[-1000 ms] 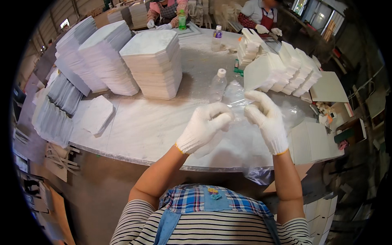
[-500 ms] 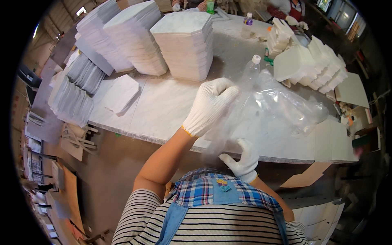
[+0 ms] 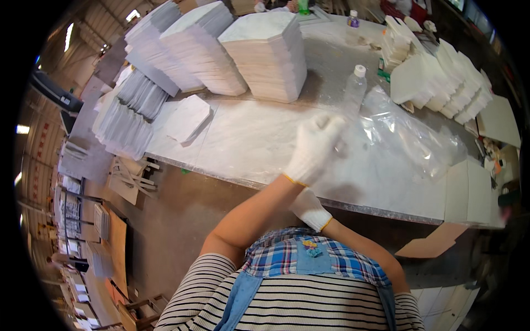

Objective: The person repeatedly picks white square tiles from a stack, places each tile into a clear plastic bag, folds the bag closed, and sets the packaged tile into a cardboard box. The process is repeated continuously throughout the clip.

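My left hand point(image 3: 319, 144), in a white knitted glove with a yellow cuff edge, is raised over the white tabletop point(image 3: 243, 129). Its fingers are curled closed; motion blurs it, and I cannot make out what is in them. Below it my right hand point(image 3: 312, 211), gloved alike, sits near the table's front edge. The left wrist hides its fingers. To the right of my left hand lies a crumpled clear plastic bag point(image 3: 408, 132). Close behind the bag stands a clear bottle point(image 3: 356, 88) with a white cap.
Tall stacks of white panels point(image 3: 270, 60) stand at the back left, beside upright thin sheets point(image 3: 124, 121). One small pile of panels point(image 3: 189, 118) lies nearer. More white pieces point(image 3: 441, 83) lean at the right. A folded carton point(image 3: 466, 190) rests at the right front edge.
My left hand has moved right and slightly down. My right hand has gone left, behind the left wrist. The filmy plastic strip below my left hand no longer shows. The whole view has shifted.
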`<action>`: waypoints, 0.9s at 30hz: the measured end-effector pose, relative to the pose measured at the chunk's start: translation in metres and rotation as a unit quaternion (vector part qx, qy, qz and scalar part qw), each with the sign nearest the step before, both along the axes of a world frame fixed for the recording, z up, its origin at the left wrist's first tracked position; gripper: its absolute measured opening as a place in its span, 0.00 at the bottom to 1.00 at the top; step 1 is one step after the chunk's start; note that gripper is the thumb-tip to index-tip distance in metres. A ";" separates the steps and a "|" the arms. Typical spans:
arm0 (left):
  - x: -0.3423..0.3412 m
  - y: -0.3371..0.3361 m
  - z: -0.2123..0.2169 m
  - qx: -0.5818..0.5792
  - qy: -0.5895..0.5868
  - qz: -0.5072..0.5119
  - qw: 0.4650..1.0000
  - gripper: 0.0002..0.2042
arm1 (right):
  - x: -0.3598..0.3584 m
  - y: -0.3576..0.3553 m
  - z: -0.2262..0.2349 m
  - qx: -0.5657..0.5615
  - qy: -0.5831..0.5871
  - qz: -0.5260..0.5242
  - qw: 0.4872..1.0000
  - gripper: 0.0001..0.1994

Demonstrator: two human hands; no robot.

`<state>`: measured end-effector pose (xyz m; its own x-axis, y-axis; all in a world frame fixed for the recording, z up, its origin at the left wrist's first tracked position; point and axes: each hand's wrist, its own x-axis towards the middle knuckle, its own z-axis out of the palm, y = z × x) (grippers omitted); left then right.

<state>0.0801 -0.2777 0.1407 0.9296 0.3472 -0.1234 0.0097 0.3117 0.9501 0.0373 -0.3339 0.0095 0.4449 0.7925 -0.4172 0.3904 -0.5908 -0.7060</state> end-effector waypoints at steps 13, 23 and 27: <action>0.007 0.101 0.046 0.284 0.011 -0.089 0.954 0.12 | -0.007 -0.056 -0.023 0.315 0.367 -0.164 0.860 0.12; 0.108 0.240 -0.067 0.538 0.011 -0.186 0.822 0.11 | -0.041 -0.048 -0.037 0.373 0.466 -0.334 0.729 0.14; 0.125 0.240 -0.126 0.639 -0.035 -0.224 0.735 0.12 | -0.052 -0.045 -0.033 0.246 0.405 -0.345 0.810 0.14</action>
